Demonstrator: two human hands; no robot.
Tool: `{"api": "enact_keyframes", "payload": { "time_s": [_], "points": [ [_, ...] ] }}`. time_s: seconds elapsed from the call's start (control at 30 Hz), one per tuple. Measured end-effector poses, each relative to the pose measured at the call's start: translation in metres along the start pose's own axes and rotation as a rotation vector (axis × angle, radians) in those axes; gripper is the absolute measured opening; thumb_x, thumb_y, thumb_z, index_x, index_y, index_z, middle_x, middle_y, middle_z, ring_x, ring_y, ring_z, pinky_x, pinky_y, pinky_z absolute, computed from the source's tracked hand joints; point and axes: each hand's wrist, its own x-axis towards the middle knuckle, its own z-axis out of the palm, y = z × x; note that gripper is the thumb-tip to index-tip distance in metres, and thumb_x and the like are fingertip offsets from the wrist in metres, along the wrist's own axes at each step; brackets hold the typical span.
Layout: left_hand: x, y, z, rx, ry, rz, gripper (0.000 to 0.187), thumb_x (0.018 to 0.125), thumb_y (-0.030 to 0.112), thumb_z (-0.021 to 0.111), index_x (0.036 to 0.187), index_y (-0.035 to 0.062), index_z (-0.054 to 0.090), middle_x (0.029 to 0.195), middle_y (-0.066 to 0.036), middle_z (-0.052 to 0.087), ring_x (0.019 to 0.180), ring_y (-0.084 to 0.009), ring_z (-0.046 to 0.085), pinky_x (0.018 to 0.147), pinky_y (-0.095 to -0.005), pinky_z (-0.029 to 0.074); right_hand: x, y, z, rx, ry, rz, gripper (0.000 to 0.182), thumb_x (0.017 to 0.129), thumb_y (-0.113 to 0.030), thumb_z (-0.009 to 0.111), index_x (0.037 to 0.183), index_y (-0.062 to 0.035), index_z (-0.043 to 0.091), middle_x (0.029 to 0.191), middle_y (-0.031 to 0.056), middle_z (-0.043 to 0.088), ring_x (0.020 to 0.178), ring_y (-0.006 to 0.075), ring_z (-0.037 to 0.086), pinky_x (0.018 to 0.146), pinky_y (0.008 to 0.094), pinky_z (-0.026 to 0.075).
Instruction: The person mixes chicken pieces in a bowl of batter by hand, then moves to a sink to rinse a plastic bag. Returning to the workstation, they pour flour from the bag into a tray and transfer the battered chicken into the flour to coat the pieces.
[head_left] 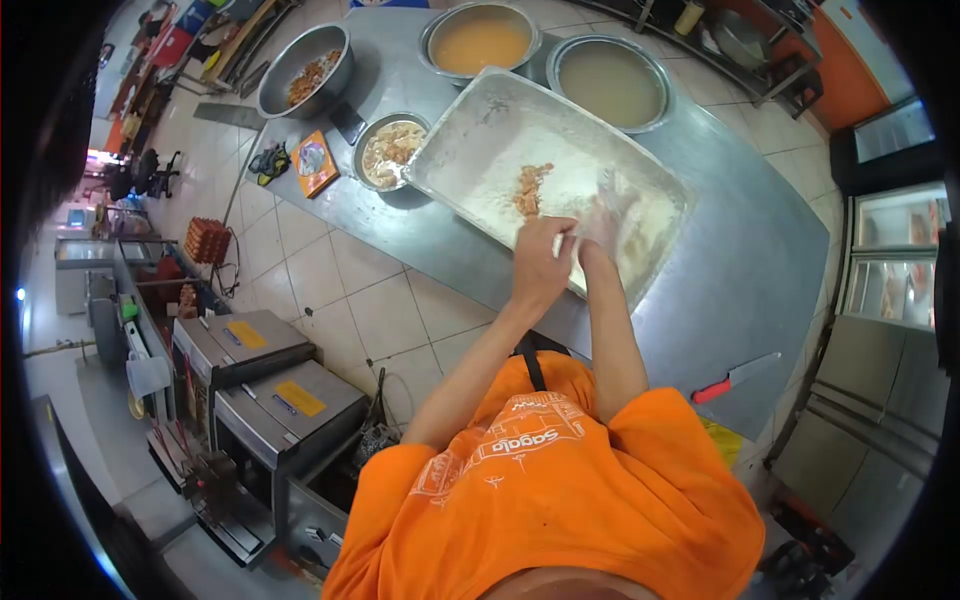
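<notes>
My left hand [543,262] is over the near edge of a large metal tray [470,130], its fingers closed at the wrist of my right hand. They seem to pinch the cuff of a clear plastic glove [597,228]. My right hand [606,215] wears that glove, with its fingers stretched out over the flour. The glove and some motion blur its fingertips. White flour [572,165] covers much of the tray's bottom. Beyond my left hand, a small heap of orange-brown coated pieces [531,188] lies on the flour.
Left of the tray are a bowl of battered pieces [393,153], an orange packet [314,164] and a deep basin [344,80]. Behind it stand basins of orange liquid [482,48] and cloudy liquid [612,85]. A red-handled knife [735,378] lies near the table's right edge.
</notes>
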Motion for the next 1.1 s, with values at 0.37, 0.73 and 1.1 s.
{"api": "enact_keyframes", "payload": {
  "time_s": [0.37,0.73,1.1],
  "points": [
    [0.013,-0.016,0.027,-0.260,-0.362,-0.021,0.014,0.079,0.009,0.067,0.090,0.0004,0.065,0.086,-0.015,0.065,0.080,-0.0315,0.060,0.073,-0.0364,0.047,0.028,-0.034,-0.045,-0.133,-0.042,-0.077,0.055,0.088,-0.019,0.060,0.140,-0.0148,0.042,0.137,0.0110,0.046,0.117,0.0244,0.050,0.104,0.0340,0.035],
    [0.087,-0.115,-0.147,-0.175,-0.433,-0.116,0.016,0.087,0.006,0.058,0.100,0.0025,0.066,0.092,-0.011,0.067,0.085,-0.0204,0.063,0.078,-0.0295,0.048,0.037,-0.020,0.008,-1.227,-0.194,-0.097,0.077,0.068,-0.030,0.077,0.137,-0.0236,0.042,0.142,0.0240,0.033,0.133,0.0400,0.030,0.110,0.0433,0.028],
    [0.044,-0.303,-0.320,-0.164,0.250,-0.636,0.023,0.096,0.015,0.049,0.111,0.0013,0.060,0.082,-0.003,0.057,0.072,-0.0095,0.054,0.069,-0.0251,0.048,0.058,0.026,-0.004,-1.219,-0.066,-0.104,0.054,0.074,-0.014,0.068,0.125,-0.0216,0.053,0.131,0.0190,0.048,0.114,0.0321,0.053,0.093,0.0377,0.046]
  ]
}}
